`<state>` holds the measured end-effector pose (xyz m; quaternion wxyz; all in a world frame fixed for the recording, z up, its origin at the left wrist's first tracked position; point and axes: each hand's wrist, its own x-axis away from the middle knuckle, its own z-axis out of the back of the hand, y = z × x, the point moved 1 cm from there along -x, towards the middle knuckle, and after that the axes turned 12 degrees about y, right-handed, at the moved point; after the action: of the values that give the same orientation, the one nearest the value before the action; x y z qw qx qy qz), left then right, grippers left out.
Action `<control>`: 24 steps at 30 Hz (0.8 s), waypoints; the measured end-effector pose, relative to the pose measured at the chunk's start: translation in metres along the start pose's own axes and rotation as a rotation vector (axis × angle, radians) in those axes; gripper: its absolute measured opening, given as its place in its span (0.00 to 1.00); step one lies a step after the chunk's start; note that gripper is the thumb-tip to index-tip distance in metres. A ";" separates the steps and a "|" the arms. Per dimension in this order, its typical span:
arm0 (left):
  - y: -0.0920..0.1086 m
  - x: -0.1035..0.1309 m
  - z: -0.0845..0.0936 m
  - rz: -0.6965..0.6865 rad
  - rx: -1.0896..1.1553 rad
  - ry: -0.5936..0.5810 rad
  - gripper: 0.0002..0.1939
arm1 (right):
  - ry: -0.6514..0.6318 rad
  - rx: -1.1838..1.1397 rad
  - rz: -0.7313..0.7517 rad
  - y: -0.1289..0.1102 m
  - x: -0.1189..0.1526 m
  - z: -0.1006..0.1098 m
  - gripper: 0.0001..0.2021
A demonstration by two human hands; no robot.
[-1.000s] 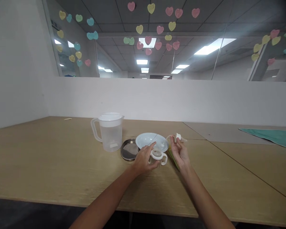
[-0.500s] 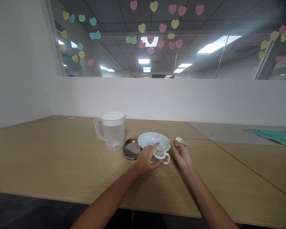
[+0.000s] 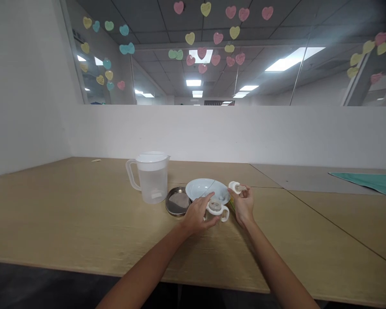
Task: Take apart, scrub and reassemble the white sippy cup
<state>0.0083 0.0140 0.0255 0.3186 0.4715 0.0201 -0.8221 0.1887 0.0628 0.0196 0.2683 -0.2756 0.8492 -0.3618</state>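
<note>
Writing on the heart notes (image 3: 218, 38) is too small to read. Your L hand (image 3: 197, 216) grips the handled bottle (image 3: 215, 206) btwn the tabletop's (image 3: 83, 214) front & back edges; your R hand (image 3: 243, 207) pinches the white cap (image 3: 234, 187), turned & shifted left vs. a half-sec ago.

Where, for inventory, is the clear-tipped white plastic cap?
Head view, right of centre: the cap is in the right hand, beside the shallow pale-blue bowl.

The left grip (image 3: 197, 216) seemingly hides part of the bottle (image 3: 215, 208).
</note>
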 end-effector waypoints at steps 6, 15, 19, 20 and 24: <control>0.002 -0.002 0.002 -0.032 0.017 0.014 0.36 | -0.296 0.062 -0.172 0.003 0.004 -0.002 0.21; 0.008 -0.005 0.004 0.010 0.041 0.020 0.32 | -0.341 0.061 -0.201 -0.008 0.009 -0.002 0.20; 0.007 -0.007 0.008 0.101 0.073 0.078 0.34 | -0.333 0.079 -0.192 -0.009 0.010 -0.002 0.19; 0.006 -0.007 0.009 0.120 0.087 0.086 0.36 | -0.332 0.089 -0.166 -0.009 0.010 -0.002 0.19; 0.002 -0.007 0.012 0.095 0.134 0.107 0.34 | -0.307 0.141 -0.021 -0.007 0.007 -0.003 0.22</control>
<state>0.0027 0.0122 0.0384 0.3236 0.5352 -0.0403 -0.7793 0.1837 0.0553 0.0244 0.4097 -0.3172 0.7678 -0.3768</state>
